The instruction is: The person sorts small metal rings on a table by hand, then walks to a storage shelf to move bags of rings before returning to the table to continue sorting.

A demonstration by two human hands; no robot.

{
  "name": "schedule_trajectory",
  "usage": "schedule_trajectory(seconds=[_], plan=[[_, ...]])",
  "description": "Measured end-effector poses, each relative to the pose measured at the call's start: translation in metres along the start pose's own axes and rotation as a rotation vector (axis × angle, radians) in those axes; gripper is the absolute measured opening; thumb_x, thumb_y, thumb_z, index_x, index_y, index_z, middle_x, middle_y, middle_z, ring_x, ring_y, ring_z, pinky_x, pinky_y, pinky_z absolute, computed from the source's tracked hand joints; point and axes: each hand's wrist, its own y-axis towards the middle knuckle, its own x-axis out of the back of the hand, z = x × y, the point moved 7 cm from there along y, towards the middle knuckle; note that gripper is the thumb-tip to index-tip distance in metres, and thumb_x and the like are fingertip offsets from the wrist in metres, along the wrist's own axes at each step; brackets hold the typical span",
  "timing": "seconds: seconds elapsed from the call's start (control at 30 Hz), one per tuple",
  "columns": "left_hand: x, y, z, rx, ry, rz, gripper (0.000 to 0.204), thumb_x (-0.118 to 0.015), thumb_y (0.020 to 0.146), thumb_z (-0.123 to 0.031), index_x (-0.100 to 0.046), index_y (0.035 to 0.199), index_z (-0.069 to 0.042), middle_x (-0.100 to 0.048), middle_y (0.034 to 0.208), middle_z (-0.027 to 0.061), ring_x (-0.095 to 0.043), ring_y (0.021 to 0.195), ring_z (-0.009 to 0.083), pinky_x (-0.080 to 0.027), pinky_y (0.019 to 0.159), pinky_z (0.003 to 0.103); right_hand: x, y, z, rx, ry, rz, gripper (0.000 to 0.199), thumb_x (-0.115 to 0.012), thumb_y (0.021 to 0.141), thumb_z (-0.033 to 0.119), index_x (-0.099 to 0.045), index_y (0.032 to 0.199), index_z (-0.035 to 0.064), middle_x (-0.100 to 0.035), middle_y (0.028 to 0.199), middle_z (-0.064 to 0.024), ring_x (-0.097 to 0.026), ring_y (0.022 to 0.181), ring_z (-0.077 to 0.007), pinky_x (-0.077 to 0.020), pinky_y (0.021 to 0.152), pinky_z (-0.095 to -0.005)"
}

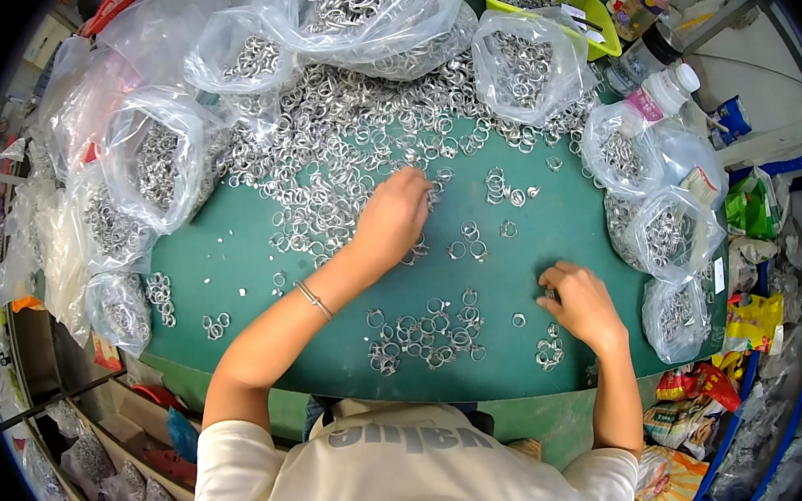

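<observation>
Where the rings [319, 181] lie thickest: a loose silver-coloured heap covers the far part of the green worktop [334, 352], thinning toward the middle into scattered clusters.
Left hand [393, 218]: at the near edge of that heap, fingers bent down; the tips are partly hidden, so whether its grip pinches a ring cannot be told.
Right hand [580, 306]: low on the right, just beyond a small ring cluster [550, 352]; its grip is curled inward, but whether it is closed on anything cannot be told.
Middle group [437, 335]: loose rings spread on the worktop between the person's body and the heap.
Large clear bag [443, 18]: at the far side, open-mouthed, with many rings inside.
Left-side bags [195, 163]: clear plastic, standing around the heap's left end, holding rings; a smaller bag [100, 296] nearest the person is filled too.
Yellow-green tray [606, 27]: at the far right, tilted in view, containing small metal pieces and a white slip.
Far-right bag [566, 64]: open beside the tray, with rings in it.
Right-edge bags [693, 206]: lined up along the worktop's right side, each with rings; a white bottle [669, 93] lies beyond them.
</observation>
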Motion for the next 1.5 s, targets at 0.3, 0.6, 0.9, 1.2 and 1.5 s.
schedule_trajectory(seconds=[0.3, 0.6, 0.9, 1.2, 1.5], plan=[[0.01, 0.007, 0.016, 0.263, -0.176, -0.039, 0.018, -0.054, 0.087, 0.0, -0.064, 0.103, -0.001, -0.064, 0.078, 0.0141, -0.055, 0.057, 0.0197, -0.044, 0.055, 0.03, 0.016, 0.086, 0.018, 0.2, -0.083, -0.631, 0.026, -0.074, 0.07, 0.007, -0.064, 0.093, 0.0016, -0.059, 0.098, -0.0061, -0.051, 0.097, -0.0275, -0.0403, 0.08, -0.0391], [0.026, -0.003, 0.023, 0.196, -0.023, -0.094, 0.018, -0.061, 0.084, -0.003, -0.066, 0.101, -0.002, -0.064, 0.084, 0.0102, -0.06, 0.071, 0.0232, -0.047, 0.063, 0.03, 0.016, 0.021, 0.006, 0.103, 0.12, -0.121, 0.028, -0.072, 0.069, 0.002, -0.061, 0.094, 0.0051, -0.06, 0.095, -0.0095, -0.054, 0.092, -0.0293, -0.0396, 0.079, -0.04], [-0.023, 0.017, -0.001, 0.144, 0.489, 0.196, 0.025, -0.072, 0.075, -0.019, -0.062, 0.094, -0.005, -0.056, 0.094, 0.0069, -0.052, 0.089, 0.0238, -0.035, 0.076, 0.037, 0.023, 0.055, 0.007, 0.159, 0.094, -0.44, 0.027, -0.07, 0.073, 0.005, -0.062, 0.099, 0.003, -0.059, 0.097, -0.0102, -0.053, 0.095, -0.0305, -0.0424, 0.084, -0.0409], [-0.022, 0.009, -0.033, 0.093, -0.013, 0.182, 0.023, -0.068, 0.077, -0.011, -0.06, 0.097, -0.004, -0.058, 0.095, 0.0122, -0.055, 0.093, 0.0304, -0.043, 0.08, 0.041, 0.017, 0.049, -0.01, 0.098, 0.541, -0.482, 0.027, -0.059, 0.086, -0.001, -0.06, 0.113, 0.0012, -0.062, 0.098, -0.0053, -0.057, 0.08, -0.0102, -0.0448, 0.069, -0.0233], [-0.09, -0.039, -0.121, -0.034, -0.419, 0.524, 0.035, -0.065, 0.081, -0.009, -0.056, 0.114, -0.001, -0.057, 0.105, 0.0135, -0.055, 0.096, 0.0357, -0.047, 0.081, 0.042, -0.02, 0.002, -0.042, -0.132, 1.216, -0.232, 0.031, -0.063, 0.083, -0.005, -0.058, 0.113, -0.0036, -0.061, 0.097, -0.0056, -0.058, 0.082, -0.0075, -0.0472, 0.071, -0.0194]])
